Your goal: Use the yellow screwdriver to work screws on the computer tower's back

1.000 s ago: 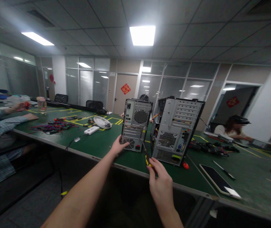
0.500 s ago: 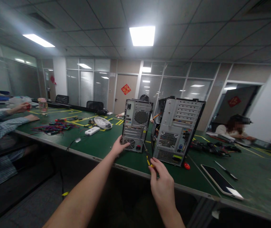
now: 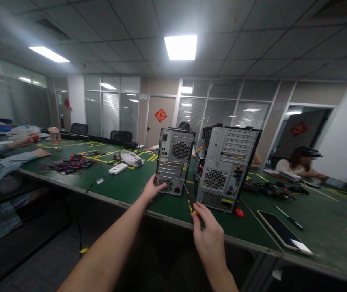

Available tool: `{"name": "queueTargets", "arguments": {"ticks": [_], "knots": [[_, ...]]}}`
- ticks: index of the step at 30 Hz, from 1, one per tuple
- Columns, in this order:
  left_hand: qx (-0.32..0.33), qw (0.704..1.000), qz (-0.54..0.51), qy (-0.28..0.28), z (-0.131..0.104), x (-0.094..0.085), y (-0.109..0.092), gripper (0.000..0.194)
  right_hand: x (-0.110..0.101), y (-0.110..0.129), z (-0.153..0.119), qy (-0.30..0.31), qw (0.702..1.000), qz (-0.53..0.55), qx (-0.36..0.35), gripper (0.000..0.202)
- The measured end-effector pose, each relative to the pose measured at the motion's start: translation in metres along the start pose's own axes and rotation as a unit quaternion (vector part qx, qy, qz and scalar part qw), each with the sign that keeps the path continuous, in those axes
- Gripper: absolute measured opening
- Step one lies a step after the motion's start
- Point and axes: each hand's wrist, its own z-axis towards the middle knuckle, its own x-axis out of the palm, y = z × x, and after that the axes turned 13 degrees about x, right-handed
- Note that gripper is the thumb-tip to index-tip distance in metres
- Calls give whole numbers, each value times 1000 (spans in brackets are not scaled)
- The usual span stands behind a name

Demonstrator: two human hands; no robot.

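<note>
A small computer tower [image 3: 173, 162] stands on the green table with its back panel facing me. My left hand [image 3: 155, 190] grips its lower left edge, thumb across the lower fan grille and the other fingers hidden behind the side. In my right hand [image 3: 207, 227], a black-and-yellow screwdriver [image 3: 190, 202] is pinched by its handle end. The shaft points up at the lower right edge of the small tower's back; whether the tip sits in a screw is too small to tell. Just right of it stands a larger computer tower [image 3: 222, 170], its left side open with wires showing.
Right of the towers lie a phone-like tablet [image 3: 283, 231], a thin metal tool [image 3: 289, 217] and black cables [image 3: 267, 190]. Leftward are a white power strip [image 3: 118, 168], a white round fan grille [image 3: 132, 158], and bundled wires [image 3: 70, 164]. Co-workers sit at both sides.
Both hands, the screwdriver and the towers hold nearly the same place. Behind the larger tower's right side, part of another person's arm has come into view.
</note>
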Motion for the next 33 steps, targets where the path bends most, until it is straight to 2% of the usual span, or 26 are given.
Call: {"name": "queueTargets", "arguments": {"ticks": [5,14,22,33], "knots": [[11,1000,-1,4,1,0,4,80,3,-1,-1,3,1000,13,21,29],[23,1000,-12,8,1,2,4,74,2,0,-2,17,1000,-1,-10,32],[17,1000,5,7,1,0,7,75,5,-3,-2,-3,1000,13,14,29],[19,1000,-7,6,0,1,5,79,2,-2,-2,31,999,-9,-17,32]]}}
